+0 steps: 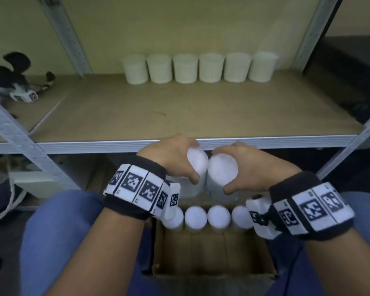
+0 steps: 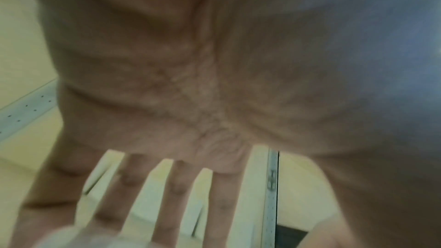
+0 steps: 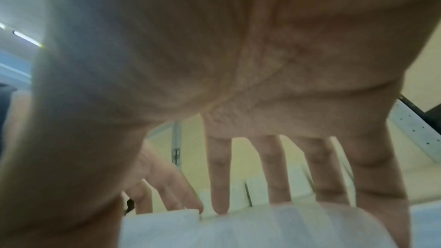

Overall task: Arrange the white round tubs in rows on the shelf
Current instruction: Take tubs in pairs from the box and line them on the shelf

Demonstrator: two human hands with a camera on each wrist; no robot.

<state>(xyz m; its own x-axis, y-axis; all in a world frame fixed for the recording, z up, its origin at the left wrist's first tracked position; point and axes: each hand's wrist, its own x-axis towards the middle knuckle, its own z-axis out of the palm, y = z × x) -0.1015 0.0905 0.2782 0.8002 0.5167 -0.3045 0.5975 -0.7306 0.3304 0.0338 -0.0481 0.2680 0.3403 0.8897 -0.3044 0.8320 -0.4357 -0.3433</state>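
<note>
Several white round tubs [image 1: 200,68] stand in one row at the back of the brown shelf board [image 1: 179,112]. Below the shelf's front edge, my left hand [image 1: 175,157] grips one white tub [image 1: 198,162] from above, and my right hand [image 1: 244,165] grips another white tub [image 1: 222,169] right beside it; the two tubs touch. Both are lifted above a cardboard box [image 1: 212,253] where more white tubs [image 1: 207,216] stand in a row. In the right wrist view my fingers [image 3: 219,176] reach over the tub's lid [image 3: 238,229]; the left wrist view shows my fingers [image 2: 181,195] spread downward.
Grey metal uprights [image 1: 66,37] and a front rail [image 1: 94,144] frame the shelf. A black-and-white device [image 1: 19,82] lies on the shelf at the far left. The box stands between my blue-trousered knees [image 1: 58,242]. Bare board lies in front of the row.
</note>
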